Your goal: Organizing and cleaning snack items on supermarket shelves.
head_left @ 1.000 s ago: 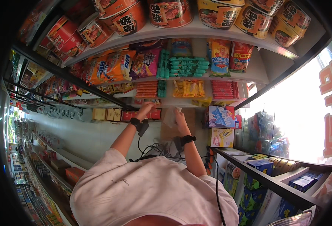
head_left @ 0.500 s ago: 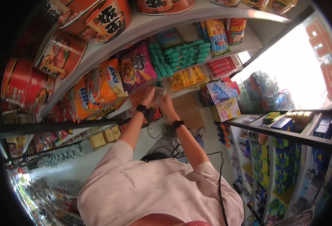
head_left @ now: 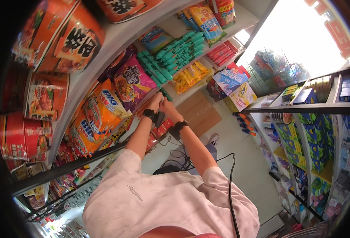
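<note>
My left hand (head_left: 156,102) and my right hand (head_left: 168,108) meet in front of the snack shelf, fingers closed and pressed together. What they hold, if anything, is hidden. A green stick-shaped piece (head_left: 165,94) shows just beyond the fingertips; whether they touch it I cannot tell. Above lie green-wrapped sticks (head_left: 181,50) in a heap, and yellow-wrapped sticks (head_left: 191,76) sit in a clear tray to the right. To the left of my hands are a purple snack bag (head_left: 133,81) and orange snack bags (head_left: 103,104). Each wrist wears a black band.
Red instant-noodle tubs (head_left: 26,137) line the left shelf. A cardboard box (head_left: 198,113) lies on the floor below my hands. Colourful cartons (head_left: 226,85) stand at the right, beside a rack of packages (head_left: 314,139). A black cable (head_left: 231,190) runs down over my shirt.
The view has turned, so the shelf sits lower and more to the left. My hands have come closer together, and the pale thing seen between them is out of sight.
</note>
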A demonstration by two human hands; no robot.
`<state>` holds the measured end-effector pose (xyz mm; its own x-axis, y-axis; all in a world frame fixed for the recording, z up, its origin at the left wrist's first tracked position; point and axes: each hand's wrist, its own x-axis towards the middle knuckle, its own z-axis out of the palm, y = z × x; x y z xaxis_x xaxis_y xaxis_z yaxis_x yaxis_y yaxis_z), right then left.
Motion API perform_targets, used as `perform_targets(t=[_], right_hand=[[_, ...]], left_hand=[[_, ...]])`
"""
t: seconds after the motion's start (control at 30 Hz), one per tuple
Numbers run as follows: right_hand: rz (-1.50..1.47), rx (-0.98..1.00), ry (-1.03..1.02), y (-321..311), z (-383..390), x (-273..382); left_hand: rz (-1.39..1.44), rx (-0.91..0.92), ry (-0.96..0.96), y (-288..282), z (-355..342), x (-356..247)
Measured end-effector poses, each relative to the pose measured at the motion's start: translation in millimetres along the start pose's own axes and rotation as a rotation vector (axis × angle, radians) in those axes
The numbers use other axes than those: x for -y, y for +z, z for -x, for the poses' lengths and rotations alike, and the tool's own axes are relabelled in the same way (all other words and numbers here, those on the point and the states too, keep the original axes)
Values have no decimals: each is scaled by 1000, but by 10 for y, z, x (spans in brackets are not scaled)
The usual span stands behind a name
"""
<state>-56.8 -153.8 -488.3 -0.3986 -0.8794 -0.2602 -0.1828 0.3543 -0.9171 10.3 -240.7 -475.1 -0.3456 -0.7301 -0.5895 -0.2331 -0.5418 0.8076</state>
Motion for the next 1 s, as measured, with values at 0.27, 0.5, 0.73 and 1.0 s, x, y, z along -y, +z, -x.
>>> perform_targets(t=[0.27, 0.5, 0.73, 1.0], right_hand=[[-199, 14, -336, -232, 349, 202], [-411, 59, -139, -620, 532, 355], [-313, -261, -250, -1196, 1075, 542], [-179, 12, -281, -1739, 1775, 792]], left_hand=[[-89, -2, 16, -300, -261, 159], [55, -59, -149, -436, 18, -118], [95, 208, -1, 32, 1283, -455], [91, 73, 131, 791, 2498, -770]])
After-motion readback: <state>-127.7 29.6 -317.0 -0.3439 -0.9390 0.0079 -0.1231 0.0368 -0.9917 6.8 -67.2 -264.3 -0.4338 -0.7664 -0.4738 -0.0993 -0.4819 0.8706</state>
